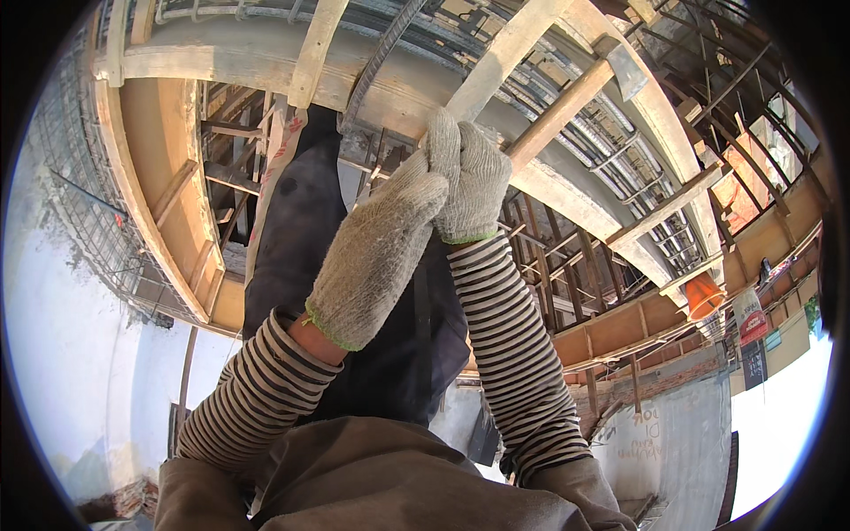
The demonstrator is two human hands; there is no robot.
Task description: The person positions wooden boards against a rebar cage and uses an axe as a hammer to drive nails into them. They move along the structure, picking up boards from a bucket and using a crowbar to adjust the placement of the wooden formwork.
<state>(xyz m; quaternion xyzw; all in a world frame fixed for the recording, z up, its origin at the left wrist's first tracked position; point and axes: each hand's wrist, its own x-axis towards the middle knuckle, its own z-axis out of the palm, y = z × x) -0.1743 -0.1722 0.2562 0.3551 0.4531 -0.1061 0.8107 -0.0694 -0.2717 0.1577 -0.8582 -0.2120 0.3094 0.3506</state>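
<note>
My right hand [474, 181], in a grey-white knitted glove with a green cuff edge, is closed round the wooden handle [562, 115] of a hatchet. The hatchet's flat metal head [627, 75] points away to the upper right, over the beam formwork. My left hand [376, 248], gloved alike, presses against the right one. Its fingers are drawn together, and whatever they grip is hidden between the two gloves. Just beyond both hands, a pale wooden crosspiece [505, 62] spans the formwork.
Long formwork boards [584, 203] enclose steel reinforcing bars [611, 142]. A thick ribbed bar [381, 62] rises ahead. Plywood side forms [159, 150] stand left, with gaps showing timber props below. An orange bucket-like container [705, 296] is at right. My dark-trousered leg [297, 203] extends forward.
</note>
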